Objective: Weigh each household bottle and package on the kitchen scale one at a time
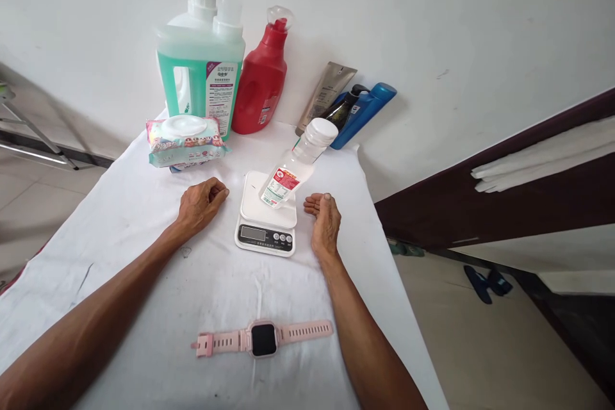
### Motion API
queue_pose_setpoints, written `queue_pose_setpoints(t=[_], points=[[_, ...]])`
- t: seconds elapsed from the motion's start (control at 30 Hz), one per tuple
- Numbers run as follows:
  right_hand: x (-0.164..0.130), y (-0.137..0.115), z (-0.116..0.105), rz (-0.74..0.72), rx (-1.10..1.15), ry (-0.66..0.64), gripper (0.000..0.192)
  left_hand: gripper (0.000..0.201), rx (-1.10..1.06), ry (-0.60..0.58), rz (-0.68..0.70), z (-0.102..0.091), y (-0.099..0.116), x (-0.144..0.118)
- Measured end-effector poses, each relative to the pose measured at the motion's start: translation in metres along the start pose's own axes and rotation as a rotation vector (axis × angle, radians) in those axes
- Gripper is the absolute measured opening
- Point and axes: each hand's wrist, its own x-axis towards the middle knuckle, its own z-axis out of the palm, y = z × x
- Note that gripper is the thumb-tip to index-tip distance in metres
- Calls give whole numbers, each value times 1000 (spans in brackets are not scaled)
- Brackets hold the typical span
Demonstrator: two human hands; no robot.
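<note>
A white digital kitchen scale lies on the cloth between my hands, its small display looking dark. On its plate stands a clear plastic bottle with a white cap and a red, white and green label; it leans right in the picture. My left hand rests on the cloth left of the scale, fingers curled in and nothing visible in them. To the right of the scale, my right hand lies on its edge, fingers apart from the thumb and pointing at the scale without touching it. A pink-strapped smartwatch lies flat nearer me.
Behind stand a green detergent jug, a red bottle, a taupe tube, a dark pump bottle and a blue bottle. A wipes pack sits at left. The white tablecloth meets the wall at the back.
</note>
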Motion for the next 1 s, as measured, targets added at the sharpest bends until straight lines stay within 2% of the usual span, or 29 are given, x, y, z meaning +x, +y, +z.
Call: queue_pose_setpoints(t=[0.77,0.9,1.0], points=[[-1,-2,0,6,-28,-37,63,28,-18,-6,-2,0,-1,1],[-5,-13,-1,-17,-3,-44,60,29,-26,-2,-8,0,-1,1],[-8,-35,0,-127,24,-66,64,28,-29,-1,-8,1,-2,2]])
